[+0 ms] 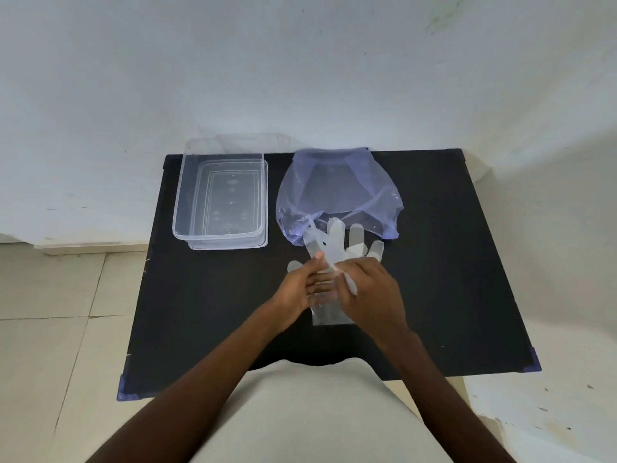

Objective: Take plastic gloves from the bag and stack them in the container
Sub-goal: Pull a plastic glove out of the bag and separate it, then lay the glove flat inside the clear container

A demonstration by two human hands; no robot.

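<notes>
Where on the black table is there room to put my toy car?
The table is bare in front of the container on the left, and along the right side past the purple bag. The middle is crowded: both hands work the plastic gloves just below the bag.

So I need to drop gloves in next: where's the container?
The clear container sits on the black table's far left, beside the purple bag.

**One head-worn view, looking down**

A single wide-angle camera sits on the person's head, facing forward and steeply down. The black desk (450,262) fills the middle at arm's length; wall (300,61) above, tiled floor (50,312) left.
</notes>
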